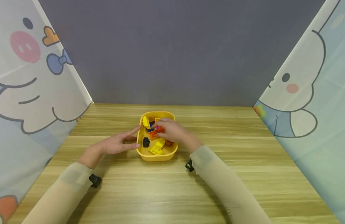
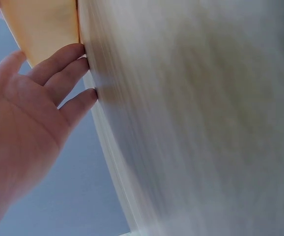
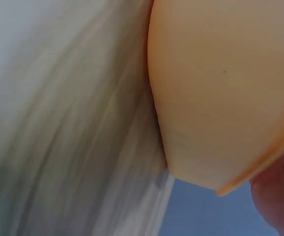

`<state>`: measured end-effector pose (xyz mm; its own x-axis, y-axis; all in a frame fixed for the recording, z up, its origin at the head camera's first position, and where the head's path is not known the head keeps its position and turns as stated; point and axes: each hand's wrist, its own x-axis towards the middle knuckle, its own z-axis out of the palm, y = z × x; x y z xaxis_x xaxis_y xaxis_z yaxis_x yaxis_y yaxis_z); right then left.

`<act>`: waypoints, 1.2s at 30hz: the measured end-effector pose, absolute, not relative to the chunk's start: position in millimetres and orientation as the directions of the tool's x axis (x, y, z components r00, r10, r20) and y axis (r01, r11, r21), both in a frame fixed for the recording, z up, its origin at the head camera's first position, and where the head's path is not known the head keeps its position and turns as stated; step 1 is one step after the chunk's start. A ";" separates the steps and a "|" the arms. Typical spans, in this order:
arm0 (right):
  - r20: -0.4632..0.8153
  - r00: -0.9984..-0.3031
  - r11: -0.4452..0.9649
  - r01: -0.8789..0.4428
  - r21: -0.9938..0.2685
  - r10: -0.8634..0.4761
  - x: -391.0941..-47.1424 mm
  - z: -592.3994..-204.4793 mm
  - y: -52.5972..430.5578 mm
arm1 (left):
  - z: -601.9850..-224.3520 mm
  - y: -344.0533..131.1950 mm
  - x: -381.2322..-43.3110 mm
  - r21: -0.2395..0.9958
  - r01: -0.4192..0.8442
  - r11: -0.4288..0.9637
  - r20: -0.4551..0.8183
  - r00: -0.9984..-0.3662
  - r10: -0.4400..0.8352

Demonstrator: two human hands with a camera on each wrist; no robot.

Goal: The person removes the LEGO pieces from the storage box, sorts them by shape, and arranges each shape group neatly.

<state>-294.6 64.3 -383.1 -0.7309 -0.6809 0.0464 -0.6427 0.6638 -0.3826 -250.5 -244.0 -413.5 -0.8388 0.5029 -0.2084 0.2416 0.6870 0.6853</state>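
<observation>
A yellow plastic box (image 1: 156, 158) holding building bricks stands on the table. My left hand (image 1: 116, 143) is at its left side, fingers stretched and spread, with the thumb and a fingertip at the rim. In the left wrist view the left hand (image 2: 39, 98) has its lower fingertips on the tabletop. My right hand (image 1: 172, 130) reaches over the right rim, its fingers among the bricks beside an orange brick (image 1: 153, 134); whether it grips one is hidden. Around it lie a black brick (image 1: 146, 142), yellow bricks (image 1: 156, 151) and partly covered blue ones (image 1: 150, 127).
The wood-grain table (image 1: 161, 193) runs back to a grey panel (image 1: 172, 56). Cartoon-printed sheets (image 1: 35, 81) flank it on both sides. Black wrist devices (image 1: 95, 180) sit at the sleeve cuffs. The right wrist view shows mostly the box's outer wall (image 3: 220, 88).
</observation>
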 end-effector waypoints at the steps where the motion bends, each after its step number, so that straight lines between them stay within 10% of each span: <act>1: 0.033 -0.732 0.667 -0.637 -0.386 -0.680 -296.7 -384.3 61.5 | -413.8 -244.2 -250.6 0.687 0.239 0.687 -0.211 -0.838 0.502; 24: -0.048 -0.786 0.781 -0.602 -0.168 -0.616 -305.5 -400.6 47.6 | -410.8 -242.9 -247.4 0.697 0.240 0.676 -0.200 -0.840 0.504; 36: 0.003 -0.766 0.732 -0.616 -0.292 -0.643 -305.0 -400.6 52.4 | -412.0 -244.4 -249.3 0.693 0.224 0.686 -0.218 -0.841 0.495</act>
<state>-305.0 52.4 -400.6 -0.7656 -0.6433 0.0032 -0.6160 0.7317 -0.2918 -249.3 -244.4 -412.0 -0.8411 0.4948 -0.2183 0.2236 0.6857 0.6927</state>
